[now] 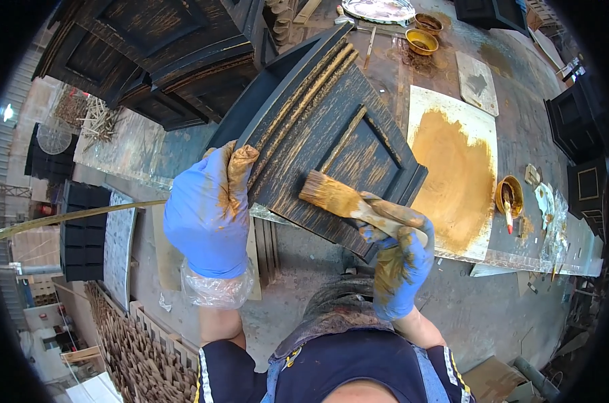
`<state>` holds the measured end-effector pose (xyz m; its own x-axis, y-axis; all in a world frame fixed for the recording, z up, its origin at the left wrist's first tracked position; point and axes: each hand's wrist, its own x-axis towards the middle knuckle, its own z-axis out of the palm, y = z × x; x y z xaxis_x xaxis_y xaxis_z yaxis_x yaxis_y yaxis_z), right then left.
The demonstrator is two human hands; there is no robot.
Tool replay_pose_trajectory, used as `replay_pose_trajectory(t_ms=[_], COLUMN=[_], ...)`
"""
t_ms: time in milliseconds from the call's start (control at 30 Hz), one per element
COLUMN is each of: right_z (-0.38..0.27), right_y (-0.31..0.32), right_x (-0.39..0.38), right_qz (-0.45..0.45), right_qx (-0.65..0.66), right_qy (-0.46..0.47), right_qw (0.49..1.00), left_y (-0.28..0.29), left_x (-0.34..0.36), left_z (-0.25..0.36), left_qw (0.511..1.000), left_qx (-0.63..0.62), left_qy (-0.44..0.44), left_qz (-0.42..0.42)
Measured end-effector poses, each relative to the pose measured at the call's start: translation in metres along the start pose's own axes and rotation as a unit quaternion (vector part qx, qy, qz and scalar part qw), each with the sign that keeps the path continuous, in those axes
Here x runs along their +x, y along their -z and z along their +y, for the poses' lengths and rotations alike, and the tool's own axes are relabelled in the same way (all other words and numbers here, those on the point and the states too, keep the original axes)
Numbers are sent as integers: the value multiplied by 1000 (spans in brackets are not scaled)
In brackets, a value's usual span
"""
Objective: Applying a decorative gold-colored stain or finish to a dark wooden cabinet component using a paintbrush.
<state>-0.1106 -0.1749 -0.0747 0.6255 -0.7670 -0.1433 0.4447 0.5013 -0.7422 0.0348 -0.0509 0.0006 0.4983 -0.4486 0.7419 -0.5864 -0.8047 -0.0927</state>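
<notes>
A black wooden cabinet piece (345, 148) with gold streaks, a recessed panel and moulded edge is tilted up at the front of the workbench. My left hand (210, 208), in a blue glove stained brown at the fingers, grips its left edge. My right hand (402, 255), in a stained blue glove, is closed round the handle of a wide paintbrush (328, 194). The brown-stained bristles lie against the piece's face, below the recessed panel.
Similar black cabinets stand upper left (156, 40) and right (580, 195). The workbench (519, 141) holds a paint-covered board (452, 181), yellow bowls (422, 41), a bowl with a red-tipped brush (508, 191) and a round tray (378, 9). Sticks (126, 336) are piled lower left.
</notes>
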Motion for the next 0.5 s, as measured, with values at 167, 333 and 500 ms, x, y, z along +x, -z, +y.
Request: replay_pose_trajectory(t_ms=[167, 333, 500], right_z=[-17, -30, -58], right_y=[4, 6, -21], right_x=[5, 10, 12], right_qz=[-34, -43, -89], right_qx=[24, -77, -180], right_qy=[33, 31, 84], right_qw=[999, 996, 976], left_y=[4, 1, 1], left_x=[1, 0, 1], left_z=[3, 2, 4], left_qw=[999, 1000, 1000], left_qx=[16, -1, -3], left_qy=[10, 12, 20], left_qz=[-26, -1, -3])
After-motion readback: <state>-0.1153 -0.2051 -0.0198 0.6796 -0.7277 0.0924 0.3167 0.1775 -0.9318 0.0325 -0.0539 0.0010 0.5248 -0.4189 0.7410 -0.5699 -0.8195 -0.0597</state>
